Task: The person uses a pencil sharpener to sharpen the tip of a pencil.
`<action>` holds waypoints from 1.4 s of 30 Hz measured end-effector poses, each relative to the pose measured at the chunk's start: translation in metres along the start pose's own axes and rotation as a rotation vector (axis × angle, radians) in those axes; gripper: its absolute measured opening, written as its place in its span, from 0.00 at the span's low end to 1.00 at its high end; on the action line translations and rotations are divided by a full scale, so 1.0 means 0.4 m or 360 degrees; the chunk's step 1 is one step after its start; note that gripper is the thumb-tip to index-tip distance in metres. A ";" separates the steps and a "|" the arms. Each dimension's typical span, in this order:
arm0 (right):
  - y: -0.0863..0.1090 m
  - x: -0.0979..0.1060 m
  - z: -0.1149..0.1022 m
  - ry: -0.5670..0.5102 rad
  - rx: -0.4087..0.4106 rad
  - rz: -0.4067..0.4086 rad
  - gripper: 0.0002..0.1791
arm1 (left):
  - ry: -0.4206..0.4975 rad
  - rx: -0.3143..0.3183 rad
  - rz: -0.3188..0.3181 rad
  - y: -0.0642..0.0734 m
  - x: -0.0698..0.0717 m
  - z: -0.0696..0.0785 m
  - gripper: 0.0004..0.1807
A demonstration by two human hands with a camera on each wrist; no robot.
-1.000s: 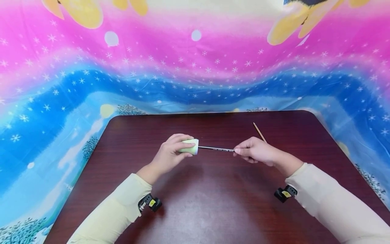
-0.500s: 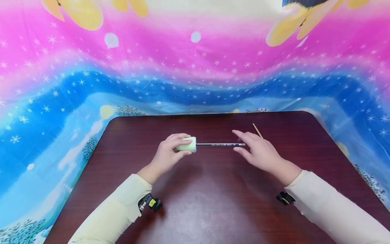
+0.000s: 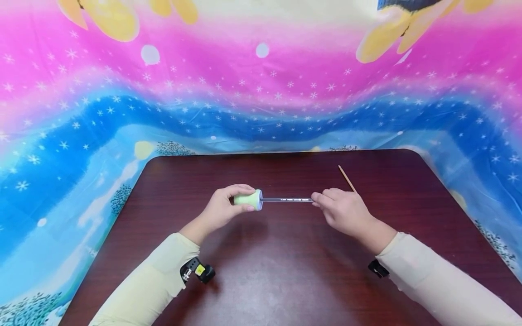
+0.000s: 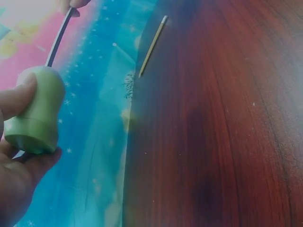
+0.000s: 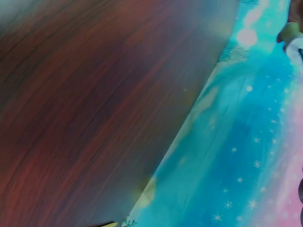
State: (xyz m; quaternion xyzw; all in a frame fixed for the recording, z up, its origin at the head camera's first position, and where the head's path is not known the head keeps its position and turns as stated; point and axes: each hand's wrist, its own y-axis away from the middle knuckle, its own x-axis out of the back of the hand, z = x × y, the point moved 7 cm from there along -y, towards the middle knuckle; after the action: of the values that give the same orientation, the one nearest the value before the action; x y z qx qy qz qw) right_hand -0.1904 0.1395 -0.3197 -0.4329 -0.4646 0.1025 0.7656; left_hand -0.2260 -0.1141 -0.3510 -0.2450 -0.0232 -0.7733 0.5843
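My left hand [image 3: 218,208] grips a light green pencil sharpener [image 3: 246,199] with a narrowed waist, thumb along one side and fingers along the other. From its white end face a dark pencil [image 3: 287,199] with pale lettering sticks out to the right, its tip hidden inside. The fingers of my right hand [image 3: 346,210] pinch the pencil's far end, back of the hand turned up. In the left wrist view the sharpener [image 4: 43,101] fills the left side, with the pencil [image 4: 58,41] rising from it. Only the sharpener's white face [image 5: 294,51] shows at the right wrist view's edge.
A second, yellowish pencil [image 3: 346,177] lies on the dark red wooden table [image 3: 269,280] just beyond my right hand. Behind the table's back edge hangs a bright pink and blue printed cloth [image 3: 244,104]. Black cameras sit at both wrists, such as the left one [image 3: 205,273].
My right hand let go of the pencil's end, spread its fingers around it, then pinched it again with the back of the hand turned up. The sharpener's end face has turned slightly toward me.
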 end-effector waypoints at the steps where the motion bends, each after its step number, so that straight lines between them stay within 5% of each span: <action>1: -0.001 -0.001 0.002 -0.0031 -0.0039 -0.0047 0.22 | -0.0013 -0.0031 0.0010 0.001 0.001 0.004 0.21; 7: -0.003 -0.015 0.025 -0.0335 -0.0372 -0.0417 0.06 | -0.0082 -0.0188 0.0053 0.007 0.002 0.025 0.21; 13: 0.008 -0.036 0.055 -0.0610 -0.0776 -0.0740 0.07 | -0.0135 -0.0294 0.0093 0.009 0.003 0.038 0.22; 16: 0.003 -0.033 0.051 -0.0467 -0.0669 -0.0699 0.07 | -0.0131 -0.0290 0.0113 0.008 0.003 0.040 0.22; 22: -0.011 -0.016 0.019 -0.0007 -0.0189 -0.0319 0.17 | -0.0025 -0.0105 0.0115 0.002 0.004 0.027 0.20; 24: -0.010 -0.017 0.016 0.0019 -0.0152 -0.0266 0.22 | -0.0001 -0.0066 0.0103 0.000 0.003 0.023 0.20; 27: -0.007 -0.024 0.020 -0.0054 -0.0225 -0.0326 0.11 | -0.0025 -0.0088 0.0077 0.001 0.001 0.023 0.20; 31: 0.000 -0.039 0.031 -0.0258 -0.0468 -0.0530 0.06 | -0.0174 -0.0300 0.0088 0.004 0.000 0.041 0.21; 38: 0.007 -0.059 0.038 -0.0605 -0.0835 -0.0787 0.04 | -0.0523 -0.0845 0.0211 0.023 -0.005 0.087 0.20; 42: 0.006 -0.059 0.038 -0.0517 -0.0863 -0.0886 0.05 | -0.0519 -0.0861 0.0209 0.023 -0.010 0.088 0.19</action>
State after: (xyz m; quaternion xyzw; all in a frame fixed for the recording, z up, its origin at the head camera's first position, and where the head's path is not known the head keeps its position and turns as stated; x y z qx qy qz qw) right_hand -0.2147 0.1363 -0.3333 -0.4550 -0.6887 -0.1673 0.5392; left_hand -0.2043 -0.1022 -0.3240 -0.5132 0.1057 -0.6625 0.5353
